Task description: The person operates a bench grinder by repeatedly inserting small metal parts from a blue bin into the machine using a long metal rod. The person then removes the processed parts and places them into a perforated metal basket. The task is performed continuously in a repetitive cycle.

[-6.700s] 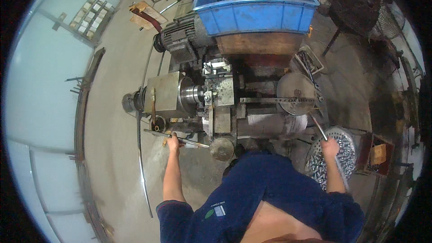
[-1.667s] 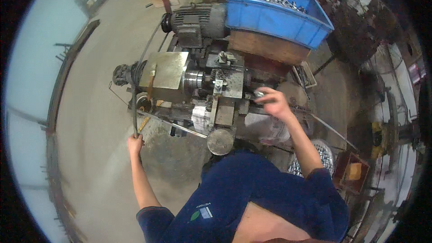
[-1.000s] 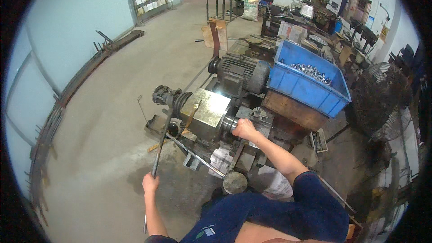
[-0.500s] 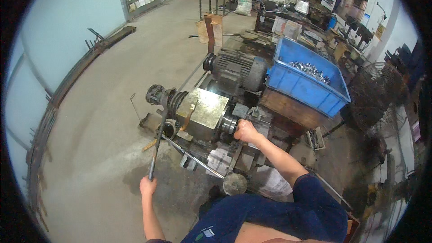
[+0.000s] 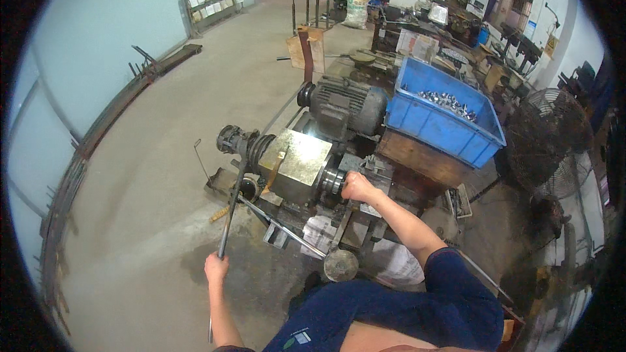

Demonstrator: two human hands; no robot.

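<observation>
My left hand is closed round the lower part of a long metal lever, which slants up past the pulley end of a small lathe. The fingers of my right hand are closed at the front of the lathe's round chuck; whatever they hold there is hidden by the hand. Between my hands stands the boxy headstock with its shiny metal top. Below it a second bar slopes toward a round metal knob near my body.
Behind the headstock sits a ribbed electric motor. A blue plastic crate with many small metal pieces rests on a wooden box to the right. Farther right stands a large fan. Long bars line the left wall.
The view has shifted slightly, so the machine sits a little farther right in it. Both hands keep their places on the lever and at the chuck.
</observation>
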